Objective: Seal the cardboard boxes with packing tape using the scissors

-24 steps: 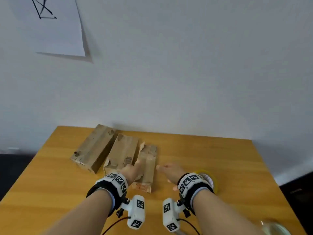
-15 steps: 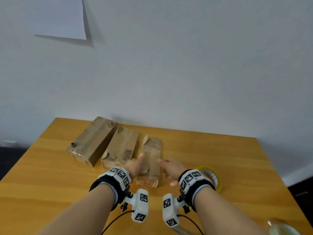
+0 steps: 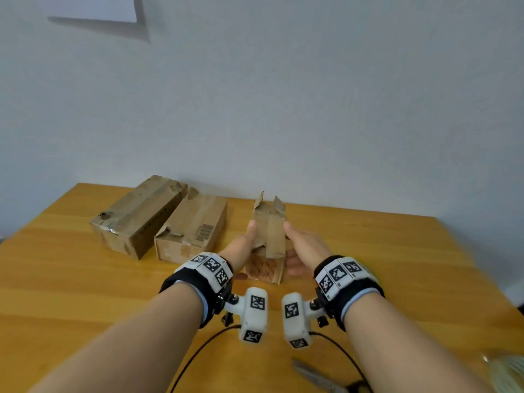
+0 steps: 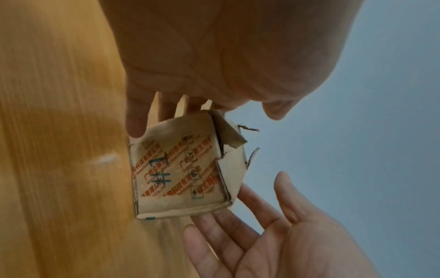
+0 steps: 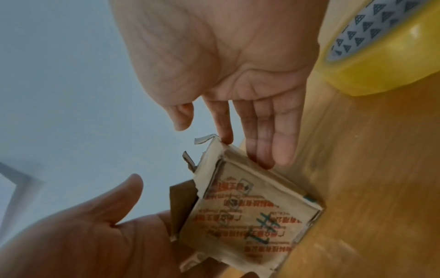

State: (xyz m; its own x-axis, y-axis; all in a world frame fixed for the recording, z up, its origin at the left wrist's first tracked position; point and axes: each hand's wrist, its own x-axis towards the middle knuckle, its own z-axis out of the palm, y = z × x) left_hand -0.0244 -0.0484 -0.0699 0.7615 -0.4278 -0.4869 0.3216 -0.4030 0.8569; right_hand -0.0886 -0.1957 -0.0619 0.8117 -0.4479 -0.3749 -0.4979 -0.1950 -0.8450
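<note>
**Both hands flank the small box near the middle of the tabletop**

The left hand (image 3: 243,245) and the right hand (image 3: 304,246) stand on either side of a narrow, worn cardboard box (image 3: 269,236), palms turned toward each other. The fingers of both are straight rather than curled. In the left wrist view the left fingers (image 4: 135,120) reach down along one side of the box (image 4: 181,169) and touch it; in the right wrist view the right fingers (image 5: 269,143) lie against the opposite side of the box (image 5: 250,212). Both thumbs stick up, clear of the cardboard. The box lies lengthwise, pointing toward the far edge of the tabletop (image 3: 397,265), with torn flaps standing up at its far end and a printed end panel, red lettering with blue pen marks, facing the person.

To the left of it, nearer the far left corner, two bigger boxes lie side by side: a middle box (image 3: 195,225) carrying a barcode, and a long box (image 3: 139,214) just beside it, both scuffed and torn at the ends.

A yellow roll of packing tape (image 5: 385,48) sits on the tabletop just beside the right hand, seen only in the right wrist view. The scissors (image 3: 317,374) lie at the near edge, under the right forearm. Something pale and blurred shows at the near right corner. A sheet of paper (image 3: 93,8) hangs on the wall (image 3: 312,95) behind.
</note>
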